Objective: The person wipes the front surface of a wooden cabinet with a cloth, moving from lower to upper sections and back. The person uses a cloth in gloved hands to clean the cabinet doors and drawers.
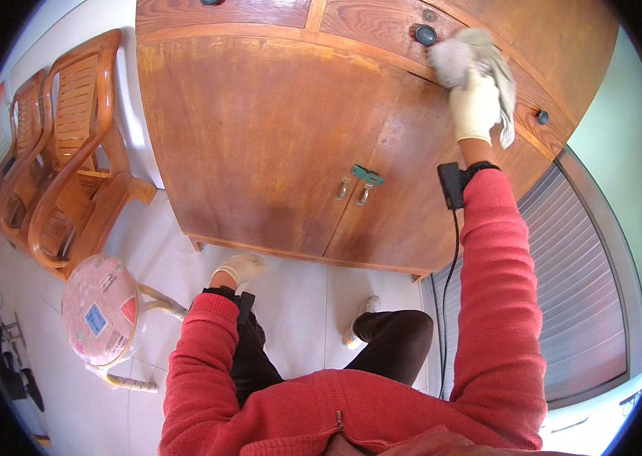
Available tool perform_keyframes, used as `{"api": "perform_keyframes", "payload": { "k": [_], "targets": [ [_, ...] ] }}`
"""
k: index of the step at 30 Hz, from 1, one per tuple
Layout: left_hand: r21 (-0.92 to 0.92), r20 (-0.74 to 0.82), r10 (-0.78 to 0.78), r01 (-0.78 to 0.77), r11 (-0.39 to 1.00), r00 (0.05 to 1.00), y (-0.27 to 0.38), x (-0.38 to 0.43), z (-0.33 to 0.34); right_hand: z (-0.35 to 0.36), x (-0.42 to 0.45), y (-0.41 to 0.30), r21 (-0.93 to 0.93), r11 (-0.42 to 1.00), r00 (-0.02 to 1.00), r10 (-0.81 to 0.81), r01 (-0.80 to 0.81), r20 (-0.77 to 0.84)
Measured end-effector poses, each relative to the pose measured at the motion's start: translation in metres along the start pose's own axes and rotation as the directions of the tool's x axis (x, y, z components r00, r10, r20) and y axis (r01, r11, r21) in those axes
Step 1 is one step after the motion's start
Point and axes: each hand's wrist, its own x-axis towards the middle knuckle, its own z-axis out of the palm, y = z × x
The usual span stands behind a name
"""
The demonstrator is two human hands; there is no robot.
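Observation:
In a pale glove, my right hand [475,108] presses a grey-white cloth [492,57] against the drawer fronts of a wooden cabinet [275,142]. A round black knob [425,35] sits just left of the cloth. Part of the cloth is blurred and hangs down past my wrist. My left hand [241,268], gloved too, hangs low in front of the cabinet's bottom edge and appears to hold nothing; its fingers are blurred. Between the two lower doors are a green hasp [367,174] and two metal handles [364,194].
A round stool [99,310] with a patterned, plastic-wrapped seat stands to my left. Behind it are wooden armchairs [76,119] along the wall. A ribbed, metal-framed panel [577,273] is at the right. A black cable [450,296] hangs from my right wrist.

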Motion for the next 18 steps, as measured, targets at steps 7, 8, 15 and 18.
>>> {"api": "perform_keyframes", "payload": {
  "k": [7, 8, 15, 18],
  "targets": [
    [-0.054, -0.017, -0.065, 0.064, 0.996, 0.998, 0.002, -0.006, 0.000, -0.015, -0.022, -0.014, 0.070, 0.992, 0.987, -0.109, 0.101, 0.115],
    [-0.062, -0.014, -0.076, 0.075, 0.995, 0.997, 0.001, -0.007, 0.000, -0.014, -0.015, -0.006, 0.050, 0.996, 0.994, -0.074, 0.071, 0.077],
    [-0.059, 0.057, -0.071, 0.074, 0.996, 0.996, -0.005, -0.001, 0.000, -0.010, 0.004, -0.007, 0.033, 0.980, 0.978, 0.193, -0.196, 0.074],
    [-0.049, 0.023, -0.058, 0.059, 0.997, 0.998, -0.006, 0.002, 0.003, -0.013, -0.018, -0.036, 0.056, 0.998, 0.991, -0.010, 0.002, 0.134]
  ]
}}
